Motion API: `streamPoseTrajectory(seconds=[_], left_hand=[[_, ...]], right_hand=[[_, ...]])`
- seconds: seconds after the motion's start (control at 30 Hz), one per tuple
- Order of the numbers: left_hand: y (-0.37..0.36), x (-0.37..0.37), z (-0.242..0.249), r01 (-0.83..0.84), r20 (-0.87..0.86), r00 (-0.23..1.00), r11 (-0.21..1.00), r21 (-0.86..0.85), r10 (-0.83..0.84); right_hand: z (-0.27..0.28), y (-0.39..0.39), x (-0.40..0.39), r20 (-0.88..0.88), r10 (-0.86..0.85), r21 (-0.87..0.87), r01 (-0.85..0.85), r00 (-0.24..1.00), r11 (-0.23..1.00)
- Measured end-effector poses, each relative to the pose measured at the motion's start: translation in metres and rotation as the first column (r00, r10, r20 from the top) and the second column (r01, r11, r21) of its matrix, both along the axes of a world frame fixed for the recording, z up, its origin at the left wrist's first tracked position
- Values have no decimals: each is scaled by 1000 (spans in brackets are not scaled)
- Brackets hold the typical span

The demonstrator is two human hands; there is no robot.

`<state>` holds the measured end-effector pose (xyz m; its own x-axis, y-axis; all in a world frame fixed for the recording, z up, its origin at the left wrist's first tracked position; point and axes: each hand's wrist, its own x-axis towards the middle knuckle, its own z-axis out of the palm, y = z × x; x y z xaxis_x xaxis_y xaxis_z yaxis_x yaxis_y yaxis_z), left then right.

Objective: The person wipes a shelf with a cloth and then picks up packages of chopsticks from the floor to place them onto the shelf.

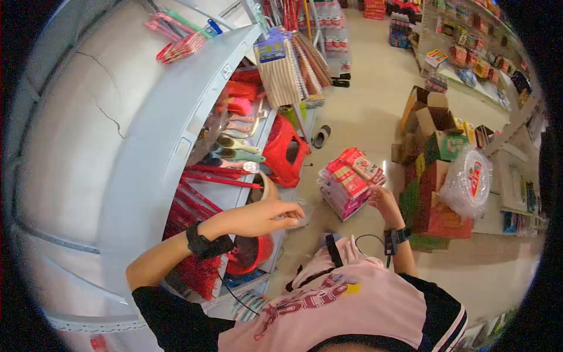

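My left hand (pixel 278 215) hovers in front of the shelf, fingers loosely spread and nothing in them. Near it are red-handled brooms (pixel 196 193) and brushes with pale green and pink handles (pixel 240 149). On the right, my right hand (pixel 382 199) is at the edge of a stack of pink and red packets (pixel 350 179); its fingers are bent against the packets, and whether they grip one is hard to make out. A red plastic stool (pixel 286 154) stands between the shelf and the stack.
Mop heads (pixel 281 67) hang at the shelf's end. Open cardboard boxes (pixel 431 114) and a clear-wrapped pack of white plastic ware (pixel 467 180) stand on the right. A shoe (pixel 321 136) lies on the floor. Stocked shelves (pixel 469 76) line the far right.
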<state>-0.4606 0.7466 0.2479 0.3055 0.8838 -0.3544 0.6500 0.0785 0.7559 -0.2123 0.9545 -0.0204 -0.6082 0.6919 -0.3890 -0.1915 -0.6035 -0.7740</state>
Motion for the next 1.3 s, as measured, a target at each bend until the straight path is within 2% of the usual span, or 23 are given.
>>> streamPoseTrajectory(seconds=[0.07, 0.13, 0.17, 0.2, 0.27, 0.3, 0.33, 0.37, 0.4, 0.43, 0.47, 0.53, 0.6, 0.67, 0.73, 0.87, 0.93, 0.97, 1.0, 1.1, 1.13, 1.2, 1.3], left_hand=[[8, 4, -17, 26, -55, 998, 1000, 4, -26], [14, 2, -32, 151, -76, 987, 983, 106, -144], [18, 0, -31, 174, -40, 984, 984, 48, -172], [24, -6, -27, 179, -50, 983, 981, 70, -175], [34, -17, -18, 209, -80, 974, 977, -48, -213], [45, -26, -17, 193, -85, 977, 981, -9, -193], [58, -42, -27, 193, -85, 978, 981, 25, -190], [70, -44, -8, -11, -17, 1000, 994, -111, 9], [84, -45, 14, 29, -71, 997, 991, 132, -19], [95, -43, 47, -92, -109, 990, 996, 9, 92], [104, -49, 62, -227, -72, 972, 974, -16, 226], [117, -74, 71, -154, -161, 965, 945, 288, 206], [117, -84, 84, -351, -39, 923, 881, 317, 382], [103, -90, 91, -403, -33, 904, 874, 271, 427], [92, -101, 104, -431, -55, 887, 865, 256, 458], [65, -118, 117, -451, -104, 879, 883, 132, 465], [58, -128, 131, -395, -130, 889, 879, 267, 439], [55, -135, 133, -384, -145, 893, 889, 248, 426], [52, -142, 134, -389, -136, 893, 887, 250, 430], [55, -169, 150, -282, -219, 913, 921, 267, 343], [59, -183, 155, -283, -225, 909, 914, 290, 352], [73, -216, 164, -192, -291, 910, 921, 339, 297], [92, -247, 185, -163, -328, 880, 867, 471, 344]], right_hand=[[-8, 10, 19, 34, 51, -20, -50, 998, 999], [7, 12, 30, 133, 9, -17, -7, 991, 1000], [-5, 15, 36, 126, -34, 12, 33, 991, 999], [-18, 22, 43, 121, -76, 45, 71, 990, 996], [-11, 27, 46, 153, -111, 19, 109, 982, 994], [-10, 32, 44, 208, -100, 15, 99, 973, 995], [-38, 45, 44, 172, -42, -63, 53, 984, 997], [-42, 54, 43, 147, 8, -26, -4, 989, 1000], [-43, 57, 34, 115, 56, -6, -56, 992, 998], [-31, 53, 20, 85, 30, 45, -34, 996, 998], [-11, 54, 7, 69, 1, 92, -8, 998, 996], [15, 64, -18, 215, 42, 376, -122, 976, 919], [-8, 87, -44, 54, 83, 147, -90, 995, 985], [-3, 99, -62, 52, 154, 97, -158, 987, 983], [11, 110, -90, 12, 209, 70, -209, 978, 975], [27, 105, -132, 113, 280, 141, -294, 953, 945], [58, 111, -163, 70, 359, 380, -357, 931, 853], [66, 104, -182, 18, 270, 218, -268, 963, 939], [84, 93, -190, 26, 273, 221, -272, 962, 936], [156, 89, -227, -4, 458, 383, -422, 889, 822], [176, 88, -237, -7, 462, 405, -420, 887, 812], [218, 83, -250, -3, 481, 618, -377, 877, 690], [271, 81, -268, -5, 501, 722, -343, 865, 600]])
